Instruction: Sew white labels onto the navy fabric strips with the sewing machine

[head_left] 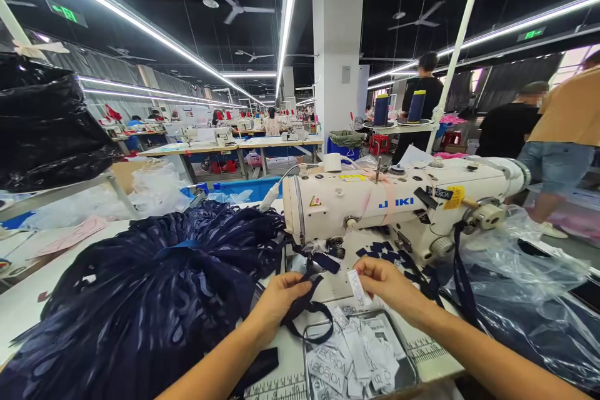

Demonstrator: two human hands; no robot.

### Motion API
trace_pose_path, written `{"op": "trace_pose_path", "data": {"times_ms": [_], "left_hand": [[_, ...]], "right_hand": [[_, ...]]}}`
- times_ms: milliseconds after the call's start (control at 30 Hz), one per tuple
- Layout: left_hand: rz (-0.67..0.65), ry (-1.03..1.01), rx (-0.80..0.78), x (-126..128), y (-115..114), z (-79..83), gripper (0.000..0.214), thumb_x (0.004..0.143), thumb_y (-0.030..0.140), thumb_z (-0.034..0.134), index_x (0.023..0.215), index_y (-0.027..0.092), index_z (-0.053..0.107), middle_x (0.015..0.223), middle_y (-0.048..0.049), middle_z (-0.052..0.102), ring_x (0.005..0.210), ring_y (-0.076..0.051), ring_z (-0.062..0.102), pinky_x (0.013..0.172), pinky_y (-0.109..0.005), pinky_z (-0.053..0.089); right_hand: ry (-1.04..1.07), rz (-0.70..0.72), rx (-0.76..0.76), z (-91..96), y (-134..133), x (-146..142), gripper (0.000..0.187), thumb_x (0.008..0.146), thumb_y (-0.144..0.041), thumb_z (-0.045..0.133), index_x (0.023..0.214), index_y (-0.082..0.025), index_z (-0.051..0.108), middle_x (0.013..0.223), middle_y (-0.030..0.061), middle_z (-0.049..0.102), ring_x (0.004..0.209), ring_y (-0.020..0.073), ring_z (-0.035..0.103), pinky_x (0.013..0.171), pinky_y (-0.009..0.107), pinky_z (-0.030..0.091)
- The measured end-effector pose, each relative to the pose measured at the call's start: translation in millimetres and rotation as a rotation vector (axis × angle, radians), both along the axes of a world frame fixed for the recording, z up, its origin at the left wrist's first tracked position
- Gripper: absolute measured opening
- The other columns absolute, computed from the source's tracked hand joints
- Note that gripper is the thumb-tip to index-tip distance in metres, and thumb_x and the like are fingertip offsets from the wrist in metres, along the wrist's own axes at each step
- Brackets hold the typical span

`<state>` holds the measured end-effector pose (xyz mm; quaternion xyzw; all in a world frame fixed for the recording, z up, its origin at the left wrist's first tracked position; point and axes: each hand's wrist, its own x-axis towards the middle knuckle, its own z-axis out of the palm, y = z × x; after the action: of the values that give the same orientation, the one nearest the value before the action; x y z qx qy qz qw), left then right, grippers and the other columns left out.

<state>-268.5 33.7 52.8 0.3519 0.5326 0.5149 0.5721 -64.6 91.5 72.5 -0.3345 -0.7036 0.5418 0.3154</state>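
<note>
My left hand (288, 297) pinches a dark navy strap (309, 297), whose loop hangs down toward a metal tray (412, 375). Between the fingertips of my right hand (387, 281) is a white printed label (358, 288), held up over that tray. Many similar white labels (351, 356) lie loose inside it. Just beyond both hands stands a white sewing machine (347, 200) with blue lettering. Its needle area is partly hidden behind the strap and left hand. Short navy fabric pieces (382, 253) are scattered on the machine bed.
A large tied bundle of navy straps (154, 287) covers the left of the table. Clear plastic bags (525, 287) with dark contents lie at right. A thread stand (457, 56) holds two navy cones (416, 106). Several people and other sewing tables (201, 149) are farther off.
</note>
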Motion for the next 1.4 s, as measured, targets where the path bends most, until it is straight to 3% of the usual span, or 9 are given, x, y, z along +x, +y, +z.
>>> {"op": "trace_pose_path", "data": {"times_ms": [67, 167, 367, 533, 667, 767, 967, 1200, 1400], "left_hand": [[0.011, -0.027, -0.002, 1.2, -2.1, 3.3, 0.033, 0.046, 0.038, 0.078, 0.059, 0.014, 0.060, 0.058, -0.0011, 0.061, 0.052, -0.011, 0.050, 0.053, -0.022, 0.033], [0.057, -0.035, 0.032, 6.8, -5.2, 8.8, 0.028, 0.045, 0.033, 0.078, 0.056, 0.014, 0.061, 0.056, 0.0000, 0.060, 0.053, -0.010, 0.048, 0.055, -0.022, 0.033], [0.106, -0.103, 0.110, 13.5, -15.6, 22.6, 0.027, 0.051, 0.037, 0.074, 0.055, 0.014, 0.062, 0.052, 0.0022, 0.054, 0.053, -0.010, 0.043, 0.057, -0.022, 0.032], [0.108, -0.107, 0.168, 13.7, -20.1, 19.8, 0.033, 0.059, 0.047, 0.069, 0.065, 0.015, 0.066, 0.063, -0.0003, 0.059, 0.066, -0.013, 0.048, 0.069, -0.024, 0.036], [0.165, -0.030, 0.153, 13.5, -18.3, 10.6, 0.026, 0.055, 0.038, 0.073, 0.061, 0.014, 0.064, 0.060, 0.0010, 0.057, 0.060, -0.011, 0.045, 0.063, -0.023, 0.033], [0.162, -0.009, 0.151, 12.2, -16.9, 7.8, 0.030, 0.051, 0.041, 0.073, 0.055, 0.015, 0.060, 0.054, 0.0025, 0.052, 0.053, -0.010, 0.040, 0.056, -0.022, 0.030], [0.179, 0.139, 0.130, 10.2, -17.0, 9.3, 0.038, 0.045, 0.048, 0.073, 0.050, 0.013, 0.058, 0.048, 0.0038, 0.042, 0.051, -0.009, 0.032, 0.052, -0.022, 0.023], [0.164, 0.075, 0.139, 9.9, -20.1, 8.8, 0.028, 0.051, 0.039, 0.073, 0.062, 0.014, 0.066, 0.059, 0.0002, 0.056, 0.058, -0.011, 0.043, 0.059, -0.023, 0.030], [0.138, 0.024, 0.131, 11.8, -18.4, 6.4, 0.024, 0.052, 0.035, 0.075, 0.061, 0.014, 0.066, 0.057, 0.0017, 0.057, 0.056, -0.010, 0.043, 0.057, -0.021, 0.031]], "right_hand": [[0.150, 0.009, -0.157, 6.0, -15.3, -14.8, 0.018, 0.067, -0.033, 0.064, 0.068, -0.015, 0.059, 0.082, 0.0024, 0.058, 0.070, 0.0131, 0.051, 0.065, 0.024, 0.038], [0.322, -0.039, -0.285, 8.6, -34.5, -42.8, 0.020, 0.058, -0.035, 0.071, 0.064, -0.016, 0.065, 0.113, 0.0038, 0.051, 0.093, 0.0174, 0.051, 0.079, 0.025, 0.038], [0.514, -0.243, -0.444, -3.9, -38.1, -81.5, 0.035, 0.041, -0.042, 0.078, 0.059, -0.015, 0.064, 0.105, 0.0049, 0.054, 0.093, 0.0202, 0.049, 0.083, 0.026, 0.036], [0.525, -0.316, -0.408, -10.9, -36.7, -87.9, 0.037, 0.041, -0.045, 0.077, 0.060, -0.016, 0.064, 0.097, 0.0046, 0.057, 0.092, 0.0212, 0.049, 0.084, 0.028, 0.037], [0.473, -0.325, -0.367, -13.4, -38.7, -81.5, 0.042, 0.048, -0.050, 0.073, 0.073, -0.017, 0.065, 0.096, 0.0050, 0.059, 0.097, 0.0231, 0.048, 0.088, 0.031, 0.034], [0.419, -0.276, -0.284, -12.6, -33.1, -74.0, 0.041, 0.058, -0.053, 0.067, 0.080, -0.019, 0.063, 0.091, 0.0039, 0.060, 0.095, 0.0216, 0.048, 0.086, 0.030, 0.034], [0.285, -0.072, -0.132, -8.9, -20.0, -71.9, 0.032, 0.061, -0.046, 0.067, 0.062, -0.016, 0.057, 0.068, -0.0004, 0.053, 0.072, 0.0153, 0.044, 0.073, 0.028, 0.033], [0.326, -0.123, -0.217, -8.0, -24.7, -73.9, 0.033, 0.058, -0.046, 0.068, 0.060, -0.015, 0.056, 0.064, -0.0013, 0.049, 0.068, 0.0137, 0.040, 0.068, 0.025, 0.032], [0.329, -0.150, -0.198, -8.4, -28.1, -75.7, 0.034, 0.058, -0.047, 0.067, 0.058, -0.015, 0.054, 0.063, -0.0014, 0.047, 0.067, 0.0133, 0.040, 0.068, 0.025, 0.033]]}}
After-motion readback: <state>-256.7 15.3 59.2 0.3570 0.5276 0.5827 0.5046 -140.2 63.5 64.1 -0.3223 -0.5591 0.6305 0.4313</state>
